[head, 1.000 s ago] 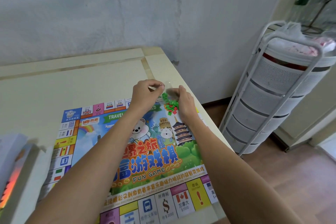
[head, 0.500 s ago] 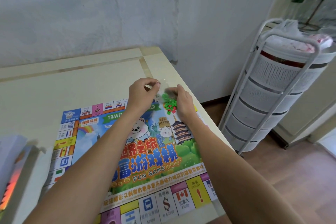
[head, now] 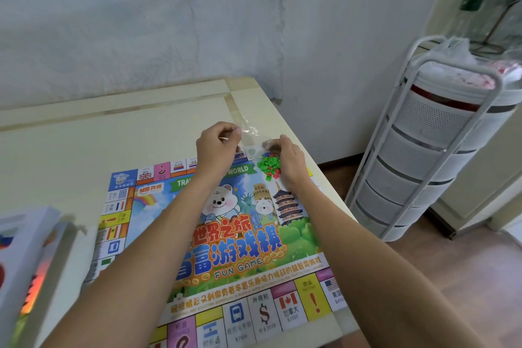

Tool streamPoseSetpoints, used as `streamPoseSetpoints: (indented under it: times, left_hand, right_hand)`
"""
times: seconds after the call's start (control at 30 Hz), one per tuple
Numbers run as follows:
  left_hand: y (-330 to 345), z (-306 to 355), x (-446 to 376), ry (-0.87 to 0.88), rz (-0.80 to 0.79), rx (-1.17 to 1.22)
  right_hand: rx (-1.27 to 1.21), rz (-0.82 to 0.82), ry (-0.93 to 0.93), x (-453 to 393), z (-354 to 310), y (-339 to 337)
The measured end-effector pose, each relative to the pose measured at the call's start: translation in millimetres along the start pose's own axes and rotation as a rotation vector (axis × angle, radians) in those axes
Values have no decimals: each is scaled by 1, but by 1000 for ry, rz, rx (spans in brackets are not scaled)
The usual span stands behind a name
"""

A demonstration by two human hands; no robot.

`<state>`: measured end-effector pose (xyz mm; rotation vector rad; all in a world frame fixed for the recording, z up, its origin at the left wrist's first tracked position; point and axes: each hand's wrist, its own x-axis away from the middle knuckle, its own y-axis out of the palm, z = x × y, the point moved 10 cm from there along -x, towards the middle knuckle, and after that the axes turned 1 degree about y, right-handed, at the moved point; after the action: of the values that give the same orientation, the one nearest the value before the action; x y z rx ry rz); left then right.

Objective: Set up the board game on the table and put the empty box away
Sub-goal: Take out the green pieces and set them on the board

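1. Bag position: a small clear plastic bag (head: 251, 135) is held up between both hands at the far right corner of the game board (head: 226, 234), directly in front of the hands and just above the board's surface.
2. Left hand (head: 216, 147): the fingers are curled and pinch the bag's left upper edge.
3. Right hand (head: 291, 161): the fingers are curled around the bag's right side, just beside a pile of small green and red pieces (head: 269, 168) that lies on the board.
4. Axis: the bag is stretched roughly side to side between the two hands; neither hand is clearly nearer, though the right is closer to the pile.
5. Judgement: the bag appears to be in the course of being emptied, so the move ahead turns on the opening facing down over the pile.
6. Counts: one board, one bag, one pile whose pieces are too many and too small to be counted, and one box (head: 25, 263), seen at the left edge on the table (head: 84, 135).
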<state>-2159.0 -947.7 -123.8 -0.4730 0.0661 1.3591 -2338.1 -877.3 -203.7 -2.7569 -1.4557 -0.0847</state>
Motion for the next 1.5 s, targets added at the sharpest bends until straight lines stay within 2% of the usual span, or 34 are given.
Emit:
streamPoseSetpoints:
  times: [0.17,0.3,0.37,0.43,0.53,0.7,0.83,1.0,1.2,1.33,1.5]
  left_hand:
    - [-24,1,14,-63,30,54]
    - [-51,1,23,-120,105,191]
    - [-68,4,29,-127,121,234]
    - [-84,5,35,-122,132,235]
    - [-121,4,49,-128,193,188]
    - [-165,-11,66,-169,135,142]
    - [-209,5,69,-40,100,-2]
    - [-260,13,68,34,88,-148]
    - [-330,3,81,40,186,-275]
    - [-377,-5,96,20,215,-335]
    - [-426,-21,113,-48,255,-412]
  right_hand:
    - [235,33,-219,16,-54,6]
    - [81,-124,-185,39,-65,38]
    - [120,-208,-207,55,-69,59]
    - [122,-212,-239,66,-76,69]
    - [89,-159,-274,80,-87,83]
    - [198,-149,-329,100,-93,121]
    - [456,-295,-483,130,-106,178]
    - [520,-425,-602,164,-118,240]
    - [399,-518,-573,190,-127,302]
    - [413,-673,-570,221,-128,359]
    - [460,-666,-523,240,-119,416]
